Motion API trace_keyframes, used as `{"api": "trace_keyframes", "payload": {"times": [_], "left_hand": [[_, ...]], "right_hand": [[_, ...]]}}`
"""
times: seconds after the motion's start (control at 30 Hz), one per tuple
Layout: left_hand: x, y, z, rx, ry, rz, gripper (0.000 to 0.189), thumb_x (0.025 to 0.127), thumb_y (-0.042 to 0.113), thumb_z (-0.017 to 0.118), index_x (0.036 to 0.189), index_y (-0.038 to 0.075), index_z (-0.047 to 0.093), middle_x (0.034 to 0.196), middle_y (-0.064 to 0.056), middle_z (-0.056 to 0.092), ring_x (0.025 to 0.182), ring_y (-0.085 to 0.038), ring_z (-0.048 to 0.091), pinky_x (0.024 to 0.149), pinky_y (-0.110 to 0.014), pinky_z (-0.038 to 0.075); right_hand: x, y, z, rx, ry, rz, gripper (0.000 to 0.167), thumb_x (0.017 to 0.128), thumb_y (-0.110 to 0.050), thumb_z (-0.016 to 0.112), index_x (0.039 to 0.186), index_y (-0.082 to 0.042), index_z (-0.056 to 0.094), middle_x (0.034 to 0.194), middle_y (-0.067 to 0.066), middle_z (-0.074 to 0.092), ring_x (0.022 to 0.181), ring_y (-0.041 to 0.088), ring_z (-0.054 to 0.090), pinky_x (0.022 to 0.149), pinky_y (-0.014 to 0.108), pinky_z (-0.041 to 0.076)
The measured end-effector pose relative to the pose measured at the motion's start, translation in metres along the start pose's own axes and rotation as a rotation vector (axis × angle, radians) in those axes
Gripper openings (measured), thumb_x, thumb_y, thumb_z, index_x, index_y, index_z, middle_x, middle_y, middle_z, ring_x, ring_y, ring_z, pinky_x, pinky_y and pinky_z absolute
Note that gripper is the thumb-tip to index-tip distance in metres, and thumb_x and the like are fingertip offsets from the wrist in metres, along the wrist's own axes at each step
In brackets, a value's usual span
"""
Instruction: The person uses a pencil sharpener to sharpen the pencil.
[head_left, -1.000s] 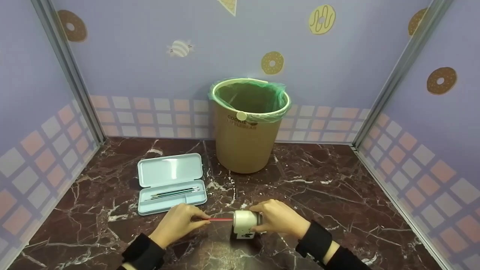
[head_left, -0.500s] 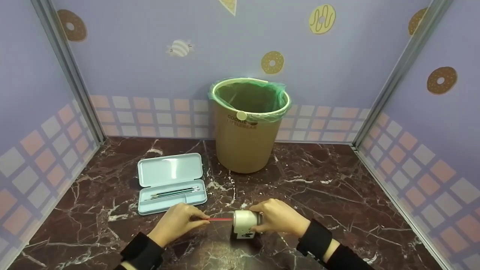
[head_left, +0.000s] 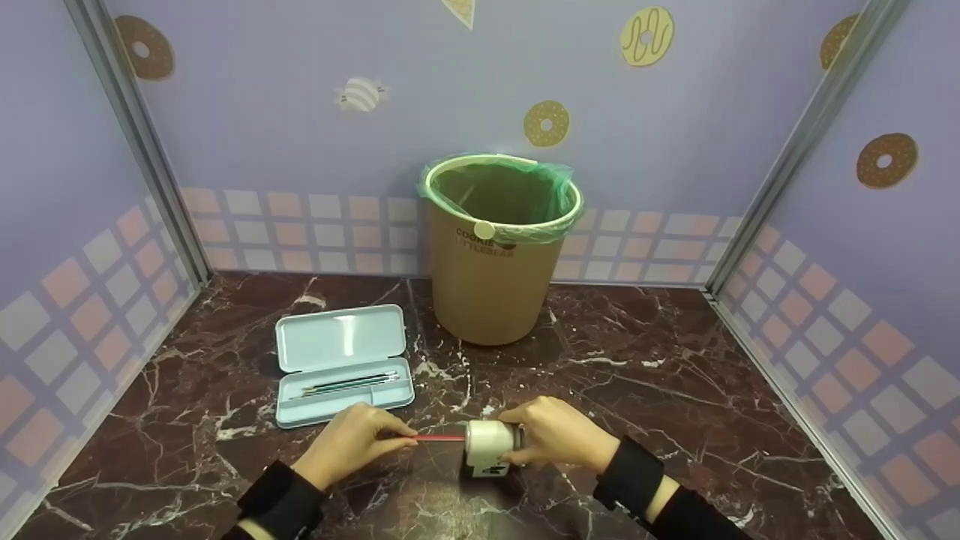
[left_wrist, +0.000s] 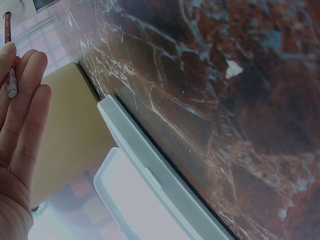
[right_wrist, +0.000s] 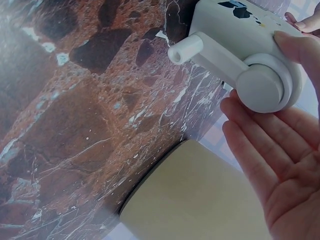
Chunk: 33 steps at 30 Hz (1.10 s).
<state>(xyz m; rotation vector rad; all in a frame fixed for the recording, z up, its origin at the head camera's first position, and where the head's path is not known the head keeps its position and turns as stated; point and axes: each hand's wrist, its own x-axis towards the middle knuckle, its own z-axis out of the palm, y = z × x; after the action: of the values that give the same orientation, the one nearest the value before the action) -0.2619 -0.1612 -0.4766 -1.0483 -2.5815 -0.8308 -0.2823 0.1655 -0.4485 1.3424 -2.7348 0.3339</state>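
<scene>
A white hand-crank pencil sharpener (head_left: 486, 444) with a dark printed pattern stands on the dark marbled table. From its left face sticks a red pencil (head_left: 441, 438), level, with its tip hidden inside. My left hand (head_left: 356, 444) pinches the pencil's outer end between thumb and forefinger. A pale eraser (left_wrist: 12, 93) shows at that end in the left wrist view. My right hand (head_left: 564, 435) grips the sharpener body at its right side, thumb in front and fingers behind. In the right wrist view, the crank (right_wrist: 220, 59) lies close to those fingers, its knob (right_wrist: 185, 48) pointing outward.
Left of the sharpener lies an open light-blue pencil case (head_left: 341, 339) holding several pencils (head_left: 351, 385). Behind stands a tan bin (head_left: 491, 292) lined with a green bag (head_left: 559, 191). Patterned lilac walls (head_left: 300, 135) enclose the table at the back and both sides.
My left hand and wrist have shifted very slightly left. The pencil, the sharpener and my right hand keep nearly the same positions.
</scene>
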Motion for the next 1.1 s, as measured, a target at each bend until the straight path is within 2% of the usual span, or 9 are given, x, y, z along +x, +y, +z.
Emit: {"api": "trace_keyframes", "payload": {"times": [0.2,0.5,0.67,0.9,1.1], "left_hand": [[0.0000,0.0004,-0.0010,-0.002,-0.005,0.004,0.010,0.086,0.020,0.079,0.093,0.015,0.082,0.087,-0.004,0.081,0.061,-0.002,0.065,0.059,-0.017,0.053],[0.0006,0.0008,-0.0022,-0.005,-0.011,-0.003,0.010,0.086,0.020,0.079,0.092,0.014,0.082,0.086,-0.004,0.081,0.057,0.005,0.054,0.055,-0.014,0.047],[0.0009,0.0006,-0.0025,-0.017,-0.019,-0.009,0.009,0.086,0.020,0.079,0.092,0.013,0.082,0.087,-0.004,0.081,0.056,0.007,0.052,0.055,-0.014,0.046],[-0.0001,-0.0007,-0.0031,-0.038,-0.025,-0.006,0.010,0.087,0.019,0.078,0.092,0.012,0.082,0.086,-0.005,0.081,0.053,0.010,0.042,0.050,-0.012,0.041],[-0.0021,-0.0035,-0.0049,-0.046,-0.021,-0.014,0.009,0.086,0.019,0.079,0.092,0.013,0.082,0.086,-0.004,0.081,0.055,0.008,0.048,0.052,-0.013,0.044]], "right_hand": [[-0.0001,0.0003,0.0006,-0.001,0.007,-0.012,0.033,0.079,-0.033,0.085,0.104,-0.014,0.076,0.087,-0.002,0.079,0.063,-0.003,0.056,0.059,0.013,0.048],[-0.0003,0.0009,0.0020,-0.029,0.042,-0.051,0.031,0.077,-0.032,0.087,0.099,-0.014,0.075,0.083,-0.003,0.078,0.062,-0.002,0.058,0.059,0.014,0.051],[-0.0005,0.0012,0.0018,-0.024,0.024,-0.031,0.032,0.078,-0.034,0.086,0.101,-0.014,0.076,0.085,-0.003,0.078,0.063,-0.003,0.056,0.059,0.015,0.050],[-0.0013,0.0008,0.0006,0.019,0.005,-0.007,0.037,0.079,-0.034,0.085,0.109,-0.012,0.076,0.091,-0.001,0.080,0.065,-0.003,0.058,0.059,0.012,0.048],[-0.0008,0.0006,-0.0008,0.015,0.002,-0.011,0.038,0.080,-0.035,0.085,0.109,-0.013,0.076,0.091,-0.001,0.080,0.064,-0.003,0.058,0.060,0.012,0.048]]}}
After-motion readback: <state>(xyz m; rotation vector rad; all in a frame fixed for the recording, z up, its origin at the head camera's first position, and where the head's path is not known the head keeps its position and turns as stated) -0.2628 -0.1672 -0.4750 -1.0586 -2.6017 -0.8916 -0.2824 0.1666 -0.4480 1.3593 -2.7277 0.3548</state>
